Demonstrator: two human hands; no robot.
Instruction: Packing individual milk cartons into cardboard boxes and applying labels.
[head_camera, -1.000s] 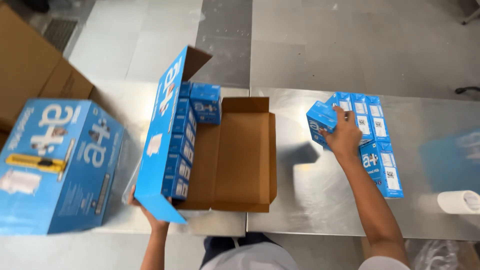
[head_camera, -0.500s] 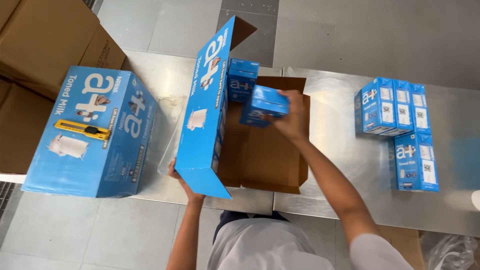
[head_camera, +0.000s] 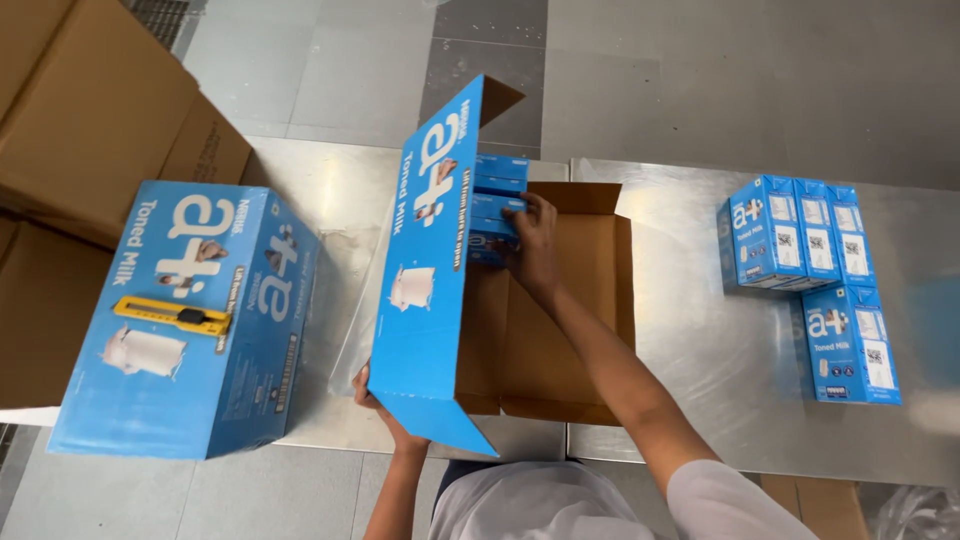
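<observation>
steel table (head_camera: 680, 390), open case (head_camera: 520, 330), closed case (head_camera: 190, 320), loose cartons (head_camera: 810, 270)

Grey tiled floor (head_camera: 700, 80) across the top, with one darker tile strip behind the far edge. Metal grating (head_camera: 150, 15) at the top left corner. Two stainless steel tables (head_camera: 700, 380) pushed end to end, seam running from far edge to near edge right of centre. Soft glare on the brushed metal, brightest toward the right end. Plain brown cardboard cartons (head_camera: 90, 130) stacked off the left end. More grey floor (head_camera: 200, 495) beyond the near edge.
</observation>
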